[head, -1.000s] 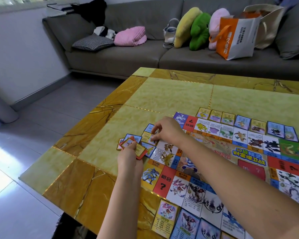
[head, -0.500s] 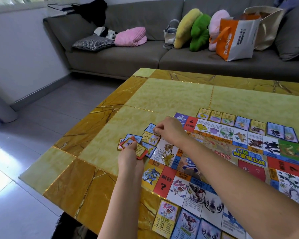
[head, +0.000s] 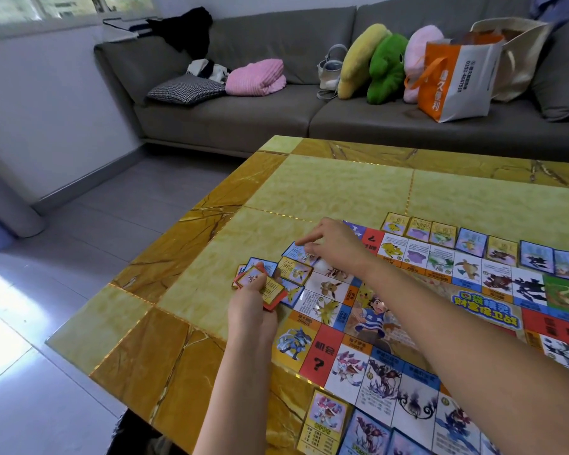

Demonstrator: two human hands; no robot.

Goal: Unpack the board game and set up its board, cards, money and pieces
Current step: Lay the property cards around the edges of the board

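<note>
1. While my left hand [head: 251, 308] gripped a small stack [head: 262, 286] of cards, a red-edged one on top, I held it over the tabletop [head: 326, 188] at the board's left edge.
2. My right hand [head: 337, 247] reached across the board [head: 440, 310], index finger stretched out over a blue card [head: 295, 250].
3. Blur hid the other fingertips, so I could not tell whether that hand pinched the blue card or only touched it.
4. That blue card lay on the tabletop just beside the board's far left corner.
5. Next to it lay a yellow card [head: 294, 272], and more cards showed partly under the stack.
6. Opened flat, the board covered the right part of the tabletop.
7. One row of cards [head: 444, 234] lined the board's far edge, touching or nearly touching it.
8. Some near cards [head: 326, 421] lay along the edge closest to me.
9. Beyond the tabletop stood a grey sofa [head: 243, 123] with cushions and an orange-and-white bag [head: 457, 80].
</note>
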